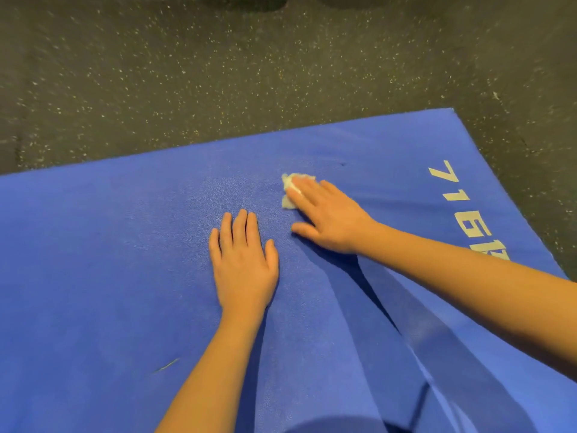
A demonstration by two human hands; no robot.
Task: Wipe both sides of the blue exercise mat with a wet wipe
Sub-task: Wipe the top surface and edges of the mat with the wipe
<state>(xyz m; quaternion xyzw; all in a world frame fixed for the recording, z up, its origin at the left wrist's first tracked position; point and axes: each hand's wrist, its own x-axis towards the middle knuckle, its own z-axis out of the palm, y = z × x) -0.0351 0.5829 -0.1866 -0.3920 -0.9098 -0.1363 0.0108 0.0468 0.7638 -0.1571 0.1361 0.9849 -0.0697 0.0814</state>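
The blue exercise mat (109, 260) lies flat on the floor and fills the lower part of the view, with white lettering near its right end. My right hand (327, 217) presses a crumpled white wet wipe (290, 185) flat against the mat with straight fingers; most of the wipe is hidden under the fingers. My left hand (243, 260) rests palm down on the mat just left of and nearer than the right hand, fingers straight and together, holding nothing.
Dark speckled rubber floor (218, 73) surrounds the mat at the far side and right. The mat's far right corner (451, 110) is in view. A short light scratch mark (167, 365) shows on the mat at lower left.
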